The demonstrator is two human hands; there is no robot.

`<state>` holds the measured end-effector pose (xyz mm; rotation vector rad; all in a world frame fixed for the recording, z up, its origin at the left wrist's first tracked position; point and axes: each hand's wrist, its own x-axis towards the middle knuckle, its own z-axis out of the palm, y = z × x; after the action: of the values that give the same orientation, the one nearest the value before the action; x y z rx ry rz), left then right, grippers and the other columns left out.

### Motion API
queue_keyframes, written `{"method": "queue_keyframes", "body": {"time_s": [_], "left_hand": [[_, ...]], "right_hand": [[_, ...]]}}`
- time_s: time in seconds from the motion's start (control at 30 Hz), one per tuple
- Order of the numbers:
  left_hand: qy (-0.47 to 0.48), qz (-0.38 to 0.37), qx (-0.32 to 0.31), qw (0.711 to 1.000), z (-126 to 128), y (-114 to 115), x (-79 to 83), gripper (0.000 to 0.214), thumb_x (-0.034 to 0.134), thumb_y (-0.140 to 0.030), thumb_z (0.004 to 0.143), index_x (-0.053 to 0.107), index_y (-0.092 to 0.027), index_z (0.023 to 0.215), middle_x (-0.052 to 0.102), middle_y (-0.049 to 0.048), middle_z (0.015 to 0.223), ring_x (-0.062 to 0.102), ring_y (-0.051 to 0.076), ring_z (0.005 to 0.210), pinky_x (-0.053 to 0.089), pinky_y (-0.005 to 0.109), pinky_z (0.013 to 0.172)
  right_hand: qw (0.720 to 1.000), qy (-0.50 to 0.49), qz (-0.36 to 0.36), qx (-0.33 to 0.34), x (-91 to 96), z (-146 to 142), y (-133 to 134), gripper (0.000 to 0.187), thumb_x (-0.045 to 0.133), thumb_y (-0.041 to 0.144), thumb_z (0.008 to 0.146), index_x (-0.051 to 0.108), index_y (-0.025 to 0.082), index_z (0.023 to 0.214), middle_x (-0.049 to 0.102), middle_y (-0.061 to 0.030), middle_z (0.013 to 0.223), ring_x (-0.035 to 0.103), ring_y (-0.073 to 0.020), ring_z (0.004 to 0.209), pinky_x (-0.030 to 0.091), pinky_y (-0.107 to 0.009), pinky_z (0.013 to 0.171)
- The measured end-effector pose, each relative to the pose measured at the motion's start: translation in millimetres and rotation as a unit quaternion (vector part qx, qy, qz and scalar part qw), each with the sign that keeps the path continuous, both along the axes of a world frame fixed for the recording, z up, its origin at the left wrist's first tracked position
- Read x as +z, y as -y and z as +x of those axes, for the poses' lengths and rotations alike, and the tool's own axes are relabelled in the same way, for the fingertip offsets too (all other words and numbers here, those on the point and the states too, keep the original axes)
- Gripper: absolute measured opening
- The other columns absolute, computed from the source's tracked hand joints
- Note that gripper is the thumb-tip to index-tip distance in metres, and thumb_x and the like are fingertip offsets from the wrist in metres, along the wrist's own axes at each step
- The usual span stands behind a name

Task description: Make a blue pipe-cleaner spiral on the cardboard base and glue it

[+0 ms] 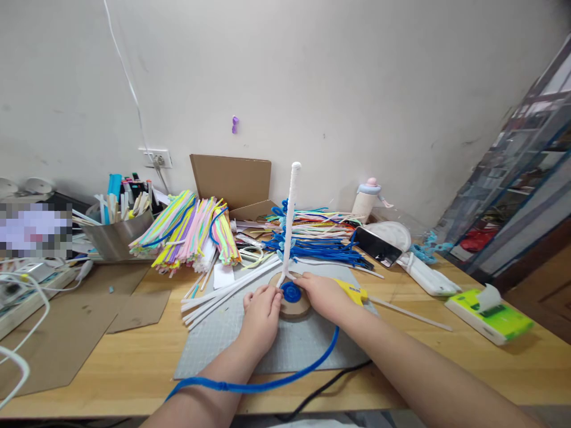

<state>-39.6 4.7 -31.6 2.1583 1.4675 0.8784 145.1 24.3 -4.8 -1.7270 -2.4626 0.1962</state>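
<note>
A white, fuzzy pipe-cleaner stem stands upright on a round cardboard disc, its foot split into short spread legs. A flat blue pipe-cleaner coil lies on the disc in front of the stem. My left hand is at the disc's left edge, fingers closed together on a leg of the stem. From the other side, my right hand is closed with its fingertips at the right leg; its grip is partly hidden. A long blue pipe cleaner curves from beneath my right wrist across my left forearm.
Under the disc lies a grey cutting mat. White pipe cleaners lie to the left, a yellow glue gun behind my right wrist. Coloured bundles, blue pipe cleaners, a phone and a tissue pack surround the mat.
</note>
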Motion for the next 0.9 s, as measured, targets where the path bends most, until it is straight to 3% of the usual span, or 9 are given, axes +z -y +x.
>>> {"method": "queue_keyframes", "body": {"time_s": [0.27, 0.4, 0.53, 0.73, 0.9], "left_hand": [[-0.025, 0.005, 0.0, 1.0, 1, 0, 0.0, 0.029, 0.031, -0.027, 0.093, 0.06, -0.023, 0.093, 0.065, 0.0028, 0.104, 0.053, 0.02, 0.104, 0.027, 0.039, 0.091], [-0.064, 0.015, 0.007, 0.998, 4, 0, 2.6, 0.025, 0.036, -0.019, 0.09, 0.06, -0.023, 0.092, 0.065, 0.0035, 0.103, 0.052, 0.02, 0.104, 0.028, 0.038, 0.089], [-0.089, 0.031, -0.001, 0.996, 7, -4, 12.5, 0.025, 0.042, -0.01, 0.082, 0.062, -0.023, 0.091, 0.066, 0.0041, 0.101, 0.053, 0.02, 0.101, 0.027, 0.039, 0.089], [-0.136, 0.057, -0.061, 0.987, 13, -20, 28.2, 0.03, 0.043, -0.011, 0.082, 0.068, -0.027, 0.091, 0.069, 0.0042, 0.092, 0.052, 0.023, 0.098, 0.026, 0.041, 0.087], [-0.157, 0.076, -0.052, 0.983, 22, -23, 22.9, 0.032, 0.04, -0.014, 0.085, 0.068, -0.027, 0.093, 0.067, 0.0056, 0.097, 0.049, 0.025, 0.098, 0.026, 0.043, 0.087]], "right_hand": [[0.999, 0.004, -0.014, -0.031, -0.2, -3, 0, 0.033, 0.035, 0.023, 0.091, 0.065, 0.027, 0.103, 0.06, -0.0053, 0.098, 0.06, -0.0184, 0.082, 0.038, -0.027, 0.069], [0.999, 0.002, -0.027, -0.038, 5.0, -6, 1, 0.031, 0.036, 0.024, 0.09, 0.066, 0.026, 0.102, 0.061, -0.0059, 0.098, 0.06, -0.0182, 0.081, 0.038, -0.027, 0.069], [0.998, -0.009, -0.035, -0.043, 7.5, -7, 2, 0.031, 0.038, 0.022, 0.089, 0.065, 0.025, 0.102, 0.063, -0.0065, 0.1, 0.061, -0.0195, 0.086, 0.038, -0.027, 0.071], [0.996, -0.03, -0.031, -0.08, 2.3, -5, 3, 0.028, 0.041, 0.019, 0.087, 0.066, 0.024, 0.098, 0.065, -0.0058, 0.1, 0.061, -0.0204, 0.089, 0.038, -0.027, 0.07], [0.994, -0.051, -0.026, -0.089, -2.6, -3, 4, 0.027, 0.041, 0.019, 0.086, 0.067, 0.022, 0.092, 0.065, -0.0064, 0.098, 0.059, -0.0195, 0.089, 0.038, -0.026, 0.071]]}}
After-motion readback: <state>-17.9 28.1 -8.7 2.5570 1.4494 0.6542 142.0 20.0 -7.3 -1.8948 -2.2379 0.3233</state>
